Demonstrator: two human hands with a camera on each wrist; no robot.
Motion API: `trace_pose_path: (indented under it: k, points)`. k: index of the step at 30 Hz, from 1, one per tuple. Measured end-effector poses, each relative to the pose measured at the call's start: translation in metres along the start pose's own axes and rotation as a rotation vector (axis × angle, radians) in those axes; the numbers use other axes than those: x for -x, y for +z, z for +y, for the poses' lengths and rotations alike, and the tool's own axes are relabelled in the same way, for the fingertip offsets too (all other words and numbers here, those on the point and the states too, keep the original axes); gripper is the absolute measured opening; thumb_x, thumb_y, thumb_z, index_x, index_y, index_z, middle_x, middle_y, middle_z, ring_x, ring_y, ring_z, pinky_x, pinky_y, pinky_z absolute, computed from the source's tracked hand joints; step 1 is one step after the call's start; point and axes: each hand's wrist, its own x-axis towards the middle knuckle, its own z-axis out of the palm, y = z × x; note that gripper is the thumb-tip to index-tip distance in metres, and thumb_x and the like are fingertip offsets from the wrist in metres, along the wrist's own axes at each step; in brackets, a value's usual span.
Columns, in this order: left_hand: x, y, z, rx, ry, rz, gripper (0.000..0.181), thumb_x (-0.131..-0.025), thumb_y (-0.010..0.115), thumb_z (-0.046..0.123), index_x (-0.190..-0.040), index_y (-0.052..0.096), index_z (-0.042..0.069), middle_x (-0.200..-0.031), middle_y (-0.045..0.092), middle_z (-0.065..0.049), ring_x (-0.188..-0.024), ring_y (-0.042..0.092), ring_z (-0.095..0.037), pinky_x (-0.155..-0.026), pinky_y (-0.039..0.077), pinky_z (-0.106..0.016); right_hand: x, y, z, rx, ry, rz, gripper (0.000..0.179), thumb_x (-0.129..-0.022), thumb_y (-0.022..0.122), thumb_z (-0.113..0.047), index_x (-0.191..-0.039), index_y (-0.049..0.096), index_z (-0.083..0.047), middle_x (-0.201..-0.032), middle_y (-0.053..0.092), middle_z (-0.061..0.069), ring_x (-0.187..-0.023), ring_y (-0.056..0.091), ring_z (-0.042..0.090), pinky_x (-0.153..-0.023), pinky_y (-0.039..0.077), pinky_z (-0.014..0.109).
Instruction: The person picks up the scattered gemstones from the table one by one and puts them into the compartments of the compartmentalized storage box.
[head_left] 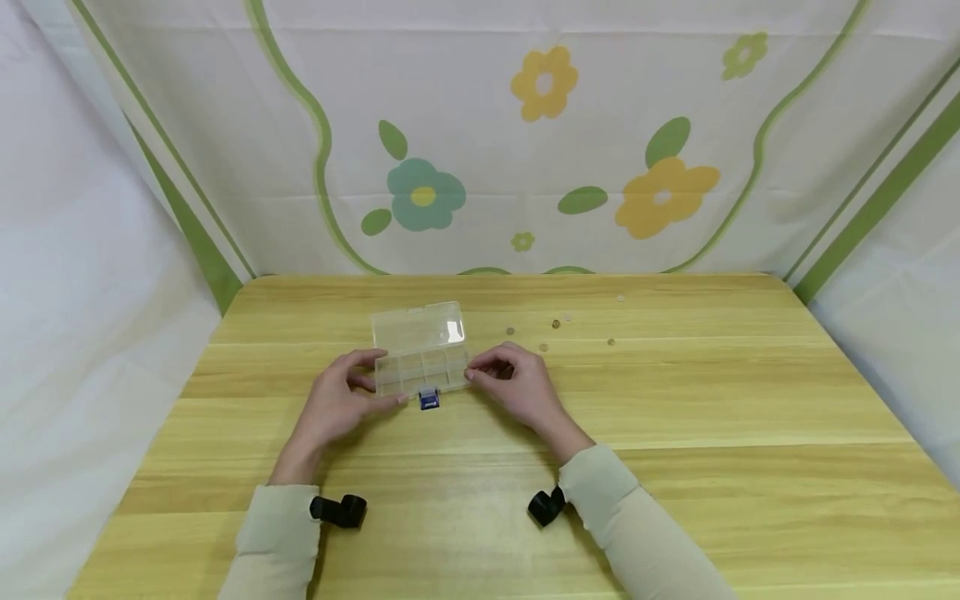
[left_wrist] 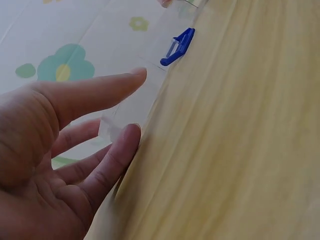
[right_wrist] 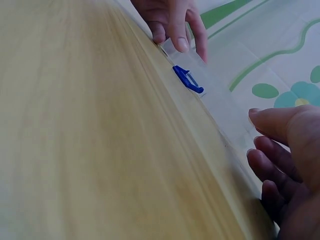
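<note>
Gripping left hand point(head_left: 337, 404): fingers are holding the left end of the clear box point(head_left: 412, 372).
Right hand point(head_left: 519, 385): narrow fingers are sitting at right end; grip, cannot tell.
Box: standing open on desk point(head_left: 675, 500), dividers point(head_left: 423, 365) showing.
Head view only: small pieces point(head_left: 556, 324) lying beyond right hand.

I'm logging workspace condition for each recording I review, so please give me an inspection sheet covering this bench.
Surface: wood-grain tabletop.
Job's things: clear compartment box, its transparent lid open, blue latch at the front edge; six small round pieces scattered to its right, too small to identify.
Clutter: nothing seen.
Grippers: left hand grips the box's left end; right hand is at its right end, fingers bent, contact or held piece not clear.
Cables: nothing seen.
Surroundings: flower-printed white cloth behind, white fabric at both sides.
</note>
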Motion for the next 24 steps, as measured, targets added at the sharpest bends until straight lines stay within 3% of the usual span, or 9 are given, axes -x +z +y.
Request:
trace_pose_path:
  k: [7,13,24]
  points:
    - [-0.0021,-0.0020,-0.0007,0.027,-0.060,-0.026,0.082,-0.083,0.095,0.027,-0.154,0.057,0.012,-0.136,0.066,-0.018,-0.113,0.066,-0.031,-0.089,0.047,-0.033,0.0000,-0.0004,0.0009,0.000,0.006,-0.004,0.009,-0.094,0.086,-0.021,-0.102,0.083,-0.021,-0.101,0.075,-0.001,-0.088,0.066,0.016,-0.079,0.054,0.026]
    - [-0.0020,-0.0012,0.0011,0.072,-0.112,-0.026,0.083,-0.082,0.096,0.025,-0.155,0.057,0.014,-0.143,0.063,-0.016,-0.116,0.063,-0.031,-0.089,0.046,-0.033,0.0007,-0.0001,-0.0009,-0.012,0.015,-0.007,0.010,-0.093,0.086,-0.019,-0.102,0.083,-0.019,-0.101,0.076,-0.001,-0.088,0.067,0.016,-0.079,0.054,0.026]
    - [-0.0020,-0.0005,0.0006,0.108,-0.126,-0.021,0.083,-0.083,0.095,0.023,-0.154,0.055,0.013,-0.149,0.058,-0.015,-0.116,0.062,-0.030,-0.088,0.047,-0.033,0.0013,0.0000,-0.0016,-0.021,0.032,-0.010,0.011,-0.092,0.086,-0.019,-0.103,0.082,-0.019,-0.101,0.075,0.001,-0.089,0.066,0.017,-0.079,0.053,0.026]
